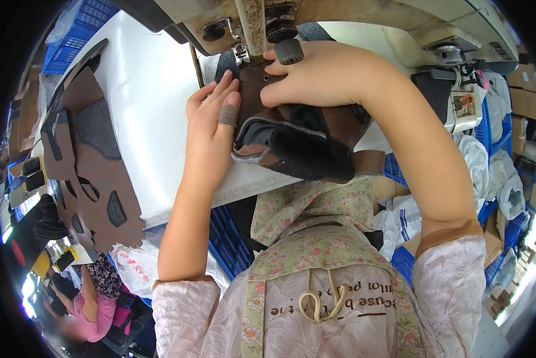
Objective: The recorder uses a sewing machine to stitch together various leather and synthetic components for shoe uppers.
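1. White tabletop [151, 89] under a sewing machine [363, 13].
2. Brown leather [253, 89] runs lengthwise from it toward the apron [286, 209].
3. Left hand [211, 122], fingers straight, touches its left edge; right hand [318, 71], thumb apart, lies over its far end.

Workpiece [339, 146] on table [148, 119], cut panels [114, 176] to left.

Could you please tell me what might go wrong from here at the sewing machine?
The fingertips of the left hand and right hand are close to the presser foot, so a finger might get caught if the machine runs. The bulky black lining of the brown piece could bunch or pull it askew. The brown sheets at the left table edge could slip off if knocked.
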Available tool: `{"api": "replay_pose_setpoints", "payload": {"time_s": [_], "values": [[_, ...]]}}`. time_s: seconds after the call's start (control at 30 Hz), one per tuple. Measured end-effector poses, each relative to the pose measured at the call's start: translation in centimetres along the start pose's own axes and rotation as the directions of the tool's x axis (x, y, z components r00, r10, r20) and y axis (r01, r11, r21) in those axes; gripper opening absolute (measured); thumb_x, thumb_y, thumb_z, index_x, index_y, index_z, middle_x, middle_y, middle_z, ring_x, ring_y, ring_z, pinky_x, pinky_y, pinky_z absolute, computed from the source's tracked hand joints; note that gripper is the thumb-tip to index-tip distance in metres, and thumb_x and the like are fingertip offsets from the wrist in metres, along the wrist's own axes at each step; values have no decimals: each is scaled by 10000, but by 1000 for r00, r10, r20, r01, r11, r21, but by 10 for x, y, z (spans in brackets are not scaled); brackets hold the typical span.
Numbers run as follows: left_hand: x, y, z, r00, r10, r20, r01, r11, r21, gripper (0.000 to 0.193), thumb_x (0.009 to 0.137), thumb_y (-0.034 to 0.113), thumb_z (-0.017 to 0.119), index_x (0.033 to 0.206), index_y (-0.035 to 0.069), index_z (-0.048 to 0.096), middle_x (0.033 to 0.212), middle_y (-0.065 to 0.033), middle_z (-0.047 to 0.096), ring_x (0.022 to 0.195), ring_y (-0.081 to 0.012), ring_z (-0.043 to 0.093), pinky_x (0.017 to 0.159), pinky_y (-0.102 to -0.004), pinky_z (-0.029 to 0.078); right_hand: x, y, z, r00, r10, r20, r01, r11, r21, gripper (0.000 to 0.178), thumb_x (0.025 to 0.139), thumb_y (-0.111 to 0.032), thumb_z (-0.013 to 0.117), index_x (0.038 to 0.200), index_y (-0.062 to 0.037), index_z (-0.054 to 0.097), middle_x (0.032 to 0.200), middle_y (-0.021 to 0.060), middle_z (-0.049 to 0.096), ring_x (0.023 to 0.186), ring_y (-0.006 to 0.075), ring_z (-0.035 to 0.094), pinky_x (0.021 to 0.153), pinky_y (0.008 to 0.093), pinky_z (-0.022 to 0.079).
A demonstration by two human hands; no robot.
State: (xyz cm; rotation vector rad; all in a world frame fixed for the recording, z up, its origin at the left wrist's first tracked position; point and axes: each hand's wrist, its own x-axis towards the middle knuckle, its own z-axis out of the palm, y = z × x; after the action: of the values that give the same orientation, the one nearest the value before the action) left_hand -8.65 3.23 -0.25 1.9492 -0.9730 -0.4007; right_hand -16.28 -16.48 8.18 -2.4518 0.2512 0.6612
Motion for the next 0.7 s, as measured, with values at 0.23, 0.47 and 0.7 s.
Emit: {"api": "replay_pose_setpoints", "payload": {"time_s": [0.23,0.47,0.7], "values": [[0,3,6,999,-44,-2,44,998,38,403,1003,269,509,1263,-21,612,1388,-120,555,1282,-303,406,1108,-384,310,3,4,-1,1000,-12,6,11,996,91,344,769,-396,584,876,-90,699,1066,55,679,1071,231,587,927,294,432],[-3,5,12,998,37,-41,-31,991,133,390,1005,246,499,1265,-24,608,1384,-135,555,1276,-309,413,1104,-387,317,1,3,-5,992,103,-68,-92,985,146,520,683,-450,652,1020,-61,724,1215,88,662,1116,217,597,952,274,445],[-4,8,15,997,5,-72,5,991,136,373,1002,230,505,1240,-32,621,1369,-143,566,1261,-320,432,1093,-394,334,2,4,-6,983,171,-59,-162,977,142,515,667,-438,666,1043,-92,735,1209,98,661,1089,202,617,931,262,457]]}}
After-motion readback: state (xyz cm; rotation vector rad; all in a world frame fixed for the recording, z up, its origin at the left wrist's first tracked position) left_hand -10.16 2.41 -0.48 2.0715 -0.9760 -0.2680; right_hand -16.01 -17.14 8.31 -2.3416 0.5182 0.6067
